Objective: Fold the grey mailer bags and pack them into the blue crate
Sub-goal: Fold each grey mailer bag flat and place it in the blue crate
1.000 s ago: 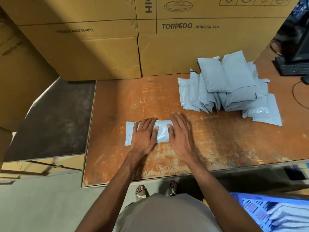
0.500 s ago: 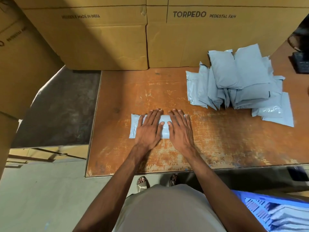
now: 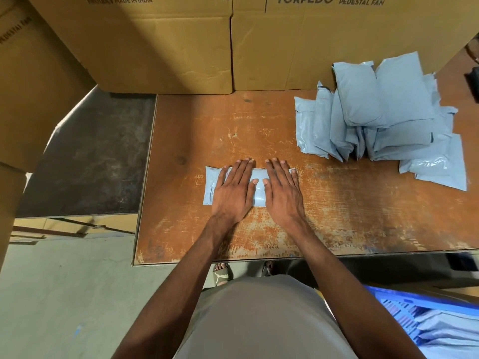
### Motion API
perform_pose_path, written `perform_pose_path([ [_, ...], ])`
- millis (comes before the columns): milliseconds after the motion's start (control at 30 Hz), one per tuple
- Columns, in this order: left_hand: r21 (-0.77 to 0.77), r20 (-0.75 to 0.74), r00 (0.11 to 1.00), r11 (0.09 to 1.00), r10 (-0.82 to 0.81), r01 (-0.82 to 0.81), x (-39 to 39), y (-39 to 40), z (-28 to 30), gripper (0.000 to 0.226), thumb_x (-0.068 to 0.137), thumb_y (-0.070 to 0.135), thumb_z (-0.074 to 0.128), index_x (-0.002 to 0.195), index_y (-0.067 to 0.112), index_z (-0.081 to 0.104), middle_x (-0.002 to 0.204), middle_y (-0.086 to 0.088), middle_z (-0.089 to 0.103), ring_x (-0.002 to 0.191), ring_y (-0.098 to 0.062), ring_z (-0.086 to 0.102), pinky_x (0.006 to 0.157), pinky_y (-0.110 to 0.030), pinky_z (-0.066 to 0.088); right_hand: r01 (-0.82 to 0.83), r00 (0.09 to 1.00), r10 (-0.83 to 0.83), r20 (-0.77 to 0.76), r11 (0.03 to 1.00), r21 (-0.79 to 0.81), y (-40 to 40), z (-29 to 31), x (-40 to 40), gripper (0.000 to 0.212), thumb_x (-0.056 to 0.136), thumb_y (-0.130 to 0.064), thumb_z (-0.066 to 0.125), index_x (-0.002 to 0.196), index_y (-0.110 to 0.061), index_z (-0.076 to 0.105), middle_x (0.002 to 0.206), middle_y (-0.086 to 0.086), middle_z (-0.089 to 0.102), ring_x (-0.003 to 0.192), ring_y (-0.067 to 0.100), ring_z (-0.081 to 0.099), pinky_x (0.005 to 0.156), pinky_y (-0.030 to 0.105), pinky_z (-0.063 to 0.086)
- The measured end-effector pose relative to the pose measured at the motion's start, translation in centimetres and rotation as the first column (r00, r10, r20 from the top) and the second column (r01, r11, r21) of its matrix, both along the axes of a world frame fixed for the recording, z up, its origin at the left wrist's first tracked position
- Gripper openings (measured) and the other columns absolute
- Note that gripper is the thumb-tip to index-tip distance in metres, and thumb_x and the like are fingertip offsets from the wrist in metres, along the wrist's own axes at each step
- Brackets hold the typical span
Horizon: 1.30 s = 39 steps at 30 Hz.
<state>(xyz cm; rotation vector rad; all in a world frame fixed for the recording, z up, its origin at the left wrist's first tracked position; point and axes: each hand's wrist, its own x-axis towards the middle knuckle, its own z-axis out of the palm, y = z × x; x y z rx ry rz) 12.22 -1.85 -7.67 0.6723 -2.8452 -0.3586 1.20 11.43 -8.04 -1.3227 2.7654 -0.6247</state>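
A folded grey mailer bag (image 3: 211, 186) lies flat on the worn orange table (image 3: 350, 216). My left hand (image 3: 234, 191) and my right hand (image 3: 282, 191) press down on it side by side, fingers straight and spread. A pile of several grey mailer bags (image 3: 383, 115) sits at the table's back right. The blue crate (image 3: 396, 301) shows at the bottom right below the table, with grey bags (image 3: 445, 332) inside it.
Large cardboard boxes (image 3: 160, 47) stand along the back of the table and on the left. A dark lower surface (image 3: 88, 156) lies left of the table. Concrete floor and my sandalled feet (image 3: 221, 273) show under the front edge.
My hands have slid together along the folded bag, the right hand moving left onto it. The camera has tilted down and closer.
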Motion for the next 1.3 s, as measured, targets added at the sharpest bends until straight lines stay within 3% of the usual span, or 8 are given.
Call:
perform_pose_path([
  [700, 0.043, 0.035, 0.999, 0.999, -0.014, 0.013, -0.1, 0.0, 0.2, 0.059, 0.112, 0.044, 0.016, 0.162, 0.017, 0.027, 0.167, 0.001, 0.031, 0.157, -0.016, 0.022, 0.127, -0.045, 0.015, 0.002, 0.998, -0.006, 0.060, 0.998, 0.069, -0.2, 0.9, 0.2, 0.060, 0.110, -0.041, 0.013, 0.164, -0.017, 0.025, 0.170, 0.004, 0.025, 0.159, 0.022, 0.018, 0.129, 0.045, 0.016],
  [900, 0.214, -0.044, 0.998, 0.976, -0.041, 0.049, 0.6, -1.0, 1.5, 0.057, 0.112, 0.045, 0.020, 0.164, 0.020, 0.023, 0.170, 0.002, 0.023, 0.159, -0.013, 0.009, 0.130, -0.039, 0.007, 0.002, 1.000, -0.005, 0.026, 0.996, 0.090, -0.1, 1.7, 0.2, 0.068, 0.109, -0.048, 0.002, 0.163, -0.017, 0.026, 0.170, 0.004, 0.024, 0.160, 0.022, 0.013, 0.129, 0.051, 0.013],
  [1100, 0.154, -0.045, 0.997, 0.987, 0.062, -0.055, 2.8, -3.3, 1.7, 0.062, 0.110, 0.046, 0.022, 0.163, 0.014, 0.024, 0.170, -0.003, 0.023, 0.158, -0.016, 0.008, 0.129, -0.041, 0.007, -0.103, 0.994, 0.104, 0.025, 0.994, -0.026, -1.6, 2.6, 2.2, 0.065, 0.111, -0.049, 0.012, 0.162, -0.013, 0.031, 0.169, 0.005, 0.027, 0.160, 0.020, 0.012, 0.130, 0.045, 0.011],
  [1300, 0.139, -0.029, 0.999, 0.990, 0.040, -0.035, 3.6, -3.4, 0.2, 0.058, 0.111, 0.045, 0.019, 0.164, 0.019, 0.023, 0.170, 0.000, 0.023, 0.158, -0.015, 0.012, 0.128, -0.044, 0.017, -0.129, 0.990, 0.133, -0.052, 0.989, 0.069, -2.8, 1.3, 2.4, 0.065, 0.111, -0.047, 0.005, 0.162, -0.016, 0.032, 0.170, 0.003, 0.026, 0.160, 0.021, 0.011, 0.130, 0.048, 0.009],
])
